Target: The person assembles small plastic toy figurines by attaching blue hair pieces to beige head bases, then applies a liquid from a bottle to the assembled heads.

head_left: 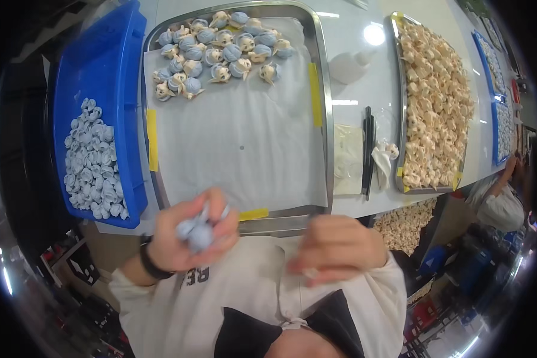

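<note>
My left hand [172,234], with a black band at the wrist, is closed round several small light-blue moulded hair pieces [198,234]. They look like those heaped in the blue bin [98,56]. My right hand [340,247] is slightly blurred in front of my chest, its fingers curled together. A small pale bit shows at its fingertips, too unclear to name. Both hands are just below the near edge of a metal tray [326,149] lined with white paper. At its far end lie several small doll heads [225,39] with light-blue hair.
On the right stands a metal tray [401,107] full of bare cream doll heads [435,101]. Between the trays are a white bottle [349,65], a clear bag [348,158], dark sticks [369,149] and a single head [391,150]. Another person [501,200] is at far right.
</note>
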{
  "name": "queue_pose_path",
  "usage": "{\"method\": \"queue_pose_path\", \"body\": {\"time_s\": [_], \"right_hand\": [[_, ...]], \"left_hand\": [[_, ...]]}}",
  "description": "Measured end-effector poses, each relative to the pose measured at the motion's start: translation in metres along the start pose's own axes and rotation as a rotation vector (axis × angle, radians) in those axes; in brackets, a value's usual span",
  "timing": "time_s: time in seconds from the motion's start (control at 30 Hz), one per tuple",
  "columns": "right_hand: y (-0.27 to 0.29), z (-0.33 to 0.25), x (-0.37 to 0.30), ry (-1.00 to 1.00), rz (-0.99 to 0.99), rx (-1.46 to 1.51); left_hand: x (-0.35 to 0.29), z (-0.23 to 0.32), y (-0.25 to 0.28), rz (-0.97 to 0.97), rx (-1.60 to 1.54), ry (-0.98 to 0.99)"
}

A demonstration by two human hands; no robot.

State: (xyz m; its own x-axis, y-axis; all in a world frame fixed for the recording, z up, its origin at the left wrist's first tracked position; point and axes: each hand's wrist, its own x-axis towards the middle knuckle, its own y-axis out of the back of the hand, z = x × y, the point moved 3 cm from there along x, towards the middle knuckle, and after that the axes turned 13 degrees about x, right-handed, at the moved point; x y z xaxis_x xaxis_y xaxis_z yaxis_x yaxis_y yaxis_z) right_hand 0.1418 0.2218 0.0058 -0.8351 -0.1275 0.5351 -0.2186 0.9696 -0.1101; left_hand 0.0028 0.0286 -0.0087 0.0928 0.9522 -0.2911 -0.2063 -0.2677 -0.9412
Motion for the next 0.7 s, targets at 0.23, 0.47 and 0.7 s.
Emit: {"method": "queue_pose_path", "body": {"time_s": [0.23, 0.47, 0.7], "right_hand": [[-0.016, 0.027, 0.021, -0.293, -0.025, 0.114], [-0.012, 0.025, 0.026, -0.203, 0.041, 0.115], [0.015, -0.006, 0.017, -0.231, 0.322, -0.233]], "left_hand": [[0.068, -0.02, 0.002, 0.281, -0.236, -0.177], [0.064, -0.021, -0.002, 0.207, 0.09, -0.319], [0.058, -0.022, 0.003, 0.243, 0.138, -0.199]]}}
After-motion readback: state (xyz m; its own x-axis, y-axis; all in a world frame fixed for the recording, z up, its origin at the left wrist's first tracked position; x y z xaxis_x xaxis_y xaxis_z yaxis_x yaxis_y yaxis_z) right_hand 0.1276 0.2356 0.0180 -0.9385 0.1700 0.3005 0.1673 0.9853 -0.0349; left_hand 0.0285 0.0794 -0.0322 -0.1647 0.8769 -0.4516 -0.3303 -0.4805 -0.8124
